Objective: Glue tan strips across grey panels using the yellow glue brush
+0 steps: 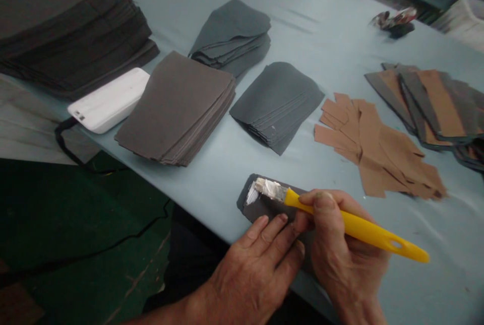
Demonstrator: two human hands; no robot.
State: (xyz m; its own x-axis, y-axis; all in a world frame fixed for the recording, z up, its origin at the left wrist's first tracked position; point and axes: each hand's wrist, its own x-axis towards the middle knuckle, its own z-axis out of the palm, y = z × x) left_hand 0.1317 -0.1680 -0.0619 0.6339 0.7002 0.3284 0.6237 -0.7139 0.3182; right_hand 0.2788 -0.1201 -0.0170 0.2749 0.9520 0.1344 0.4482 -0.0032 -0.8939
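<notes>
My right hand grips a yellow-handled paintbrush, its bristles coated in thick white paste. The bristle end rests on a dark grey flat piece at the table's near edge, where a white smear shows near its left end. My left hand lies on the same piece with fingers stretched out, pressing it against the table. Part of the piece is hidden under both hands. Beyond it sits a fanned stack of dark grey cut pieces, with a pile of brown strips to the right.
A brownish-grey stack stands near the table edge beside a white device with a black cable. Farther left is a tall dark stack. Another grey stack lies behind. Grey pieces with brown strips are at the right.
</notes>
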